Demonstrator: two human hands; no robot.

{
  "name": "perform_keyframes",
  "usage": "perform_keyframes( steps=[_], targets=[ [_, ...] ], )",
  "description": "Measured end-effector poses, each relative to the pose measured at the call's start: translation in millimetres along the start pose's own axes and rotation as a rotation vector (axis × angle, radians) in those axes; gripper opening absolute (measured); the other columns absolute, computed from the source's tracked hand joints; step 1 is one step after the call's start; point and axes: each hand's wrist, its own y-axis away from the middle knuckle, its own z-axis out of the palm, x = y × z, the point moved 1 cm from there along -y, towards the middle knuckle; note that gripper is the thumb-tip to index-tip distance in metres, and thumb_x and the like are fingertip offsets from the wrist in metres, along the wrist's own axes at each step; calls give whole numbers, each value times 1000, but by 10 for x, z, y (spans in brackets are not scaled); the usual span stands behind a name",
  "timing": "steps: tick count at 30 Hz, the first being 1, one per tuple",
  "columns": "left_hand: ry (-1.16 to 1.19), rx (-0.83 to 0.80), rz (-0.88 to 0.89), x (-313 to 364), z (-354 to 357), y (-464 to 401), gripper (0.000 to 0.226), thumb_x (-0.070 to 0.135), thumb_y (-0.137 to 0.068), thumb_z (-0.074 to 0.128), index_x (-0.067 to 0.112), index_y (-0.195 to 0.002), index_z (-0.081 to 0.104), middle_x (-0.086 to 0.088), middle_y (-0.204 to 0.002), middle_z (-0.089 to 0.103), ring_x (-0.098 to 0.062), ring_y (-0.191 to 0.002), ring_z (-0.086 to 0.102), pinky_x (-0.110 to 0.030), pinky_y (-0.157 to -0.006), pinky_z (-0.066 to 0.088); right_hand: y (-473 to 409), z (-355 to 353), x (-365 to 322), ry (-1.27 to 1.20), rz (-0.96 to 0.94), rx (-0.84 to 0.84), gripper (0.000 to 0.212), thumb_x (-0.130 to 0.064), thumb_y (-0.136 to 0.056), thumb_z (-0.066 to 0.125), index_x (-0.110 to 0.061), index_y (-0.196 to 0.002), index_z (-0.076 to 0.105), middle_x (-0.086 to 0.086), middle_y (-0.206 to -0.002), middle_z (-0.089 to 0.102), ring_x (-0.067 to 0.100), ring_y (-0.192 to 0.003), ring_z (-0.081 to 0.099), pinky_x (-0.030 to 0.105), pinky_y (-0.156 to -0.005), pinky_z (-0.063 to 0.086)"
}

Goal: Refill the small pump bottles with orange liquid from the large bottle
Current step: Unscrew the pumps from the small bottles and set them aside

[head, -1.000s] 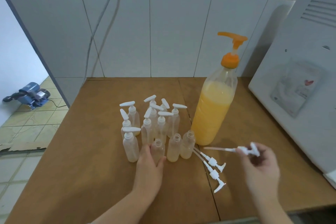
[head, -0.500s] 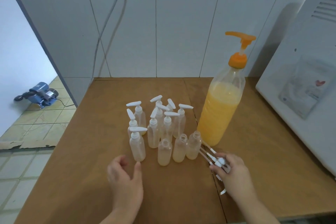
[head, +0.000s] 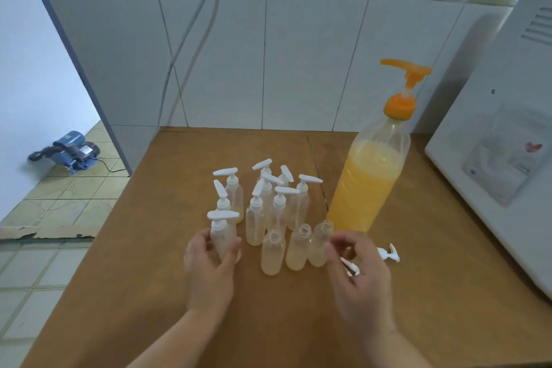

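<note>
standing on the brown worktop (head: 155, 263), a cluster of small pump bottles (head: 263, 197) sits at centre, most capped with white pump heads. three uncapped small bottles (head: 295, 245) form the near row, each showing pale residue at the base. the large bottle (head: 370, 185), roughly two-thirds full of orange liquid and fitted with an orange pump (head: 404, 84), stands upright just right of the cluster. the left hand (head: 209, 266) grips the nearest capped bottle (head: 222, 236) at the near-left of the cluster, fingers and thumb curled around its body. the right hand (head: 358, 272) hovers near the rightmost uncapped bottle, fingers loosely curled, grasping nothing visible. loose white pump heads (head: 388, 255) lie on the worktop, partly hidden behind the right hand. a white appliance (head: 493, 173) occupies the far right. a blue pump unit (head: 70, 151) rests on the floor at far left.
</note>
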Motion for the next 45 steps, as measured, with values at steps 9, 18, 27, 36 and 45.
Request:
perform_keyframes(
  steps=[9,18,27,36,45],
  targets=[
    [5,-89,405,444,-141,190,57,66,-77,51,25,-115,57,10,-102,55,11,-99,49,1,-79,34,-233,363,-775,-288,262,-332,26,-39,-74,75,-32,-97,66,-8,-90,63,3,-77,55,18,-70,47],
    [299,-402,428,704,-122,283,37,42,-86,55,45,-123,55,18,-115,65,-1,-108,61,-12,-85,45,-468,315,-940,-343,517,-420,9,-19,-79,76,-24,-86,72,-2,-84,71,7,-75,65,19,-64,50],
    [273,-467,522,799,-115,293,34,30,-94,56,39,-126,52,23,-122,61,0,-116,56,-10,-91,40,-519,130,-895,-463,486,-430,81,-16,-67,82,-36,-136,44,-3,-106,71,8,-105,64,25,-87,50],
    [133,-373,488,705,-125,205,21,49,-87,50,42,-106,55,24,-94,63,4,-88,60,-8,-74,42,-508,15,-876,-442,451,-373,80,-10,-67,81,-30,-135,44,-1,-91,74,10,-97,68,34,-95,49],
    [-10,-421,483,615,-71,188,34,57,-85,46,37,-112,50,21,-107,57,-4,-106,54,-20,-85,40,-649,-173,-1028,-500,354,-235,55,-3,-66,74,-25,-114,60,0,-88,74,10,-82,70,21,-71,55]
  ],
)
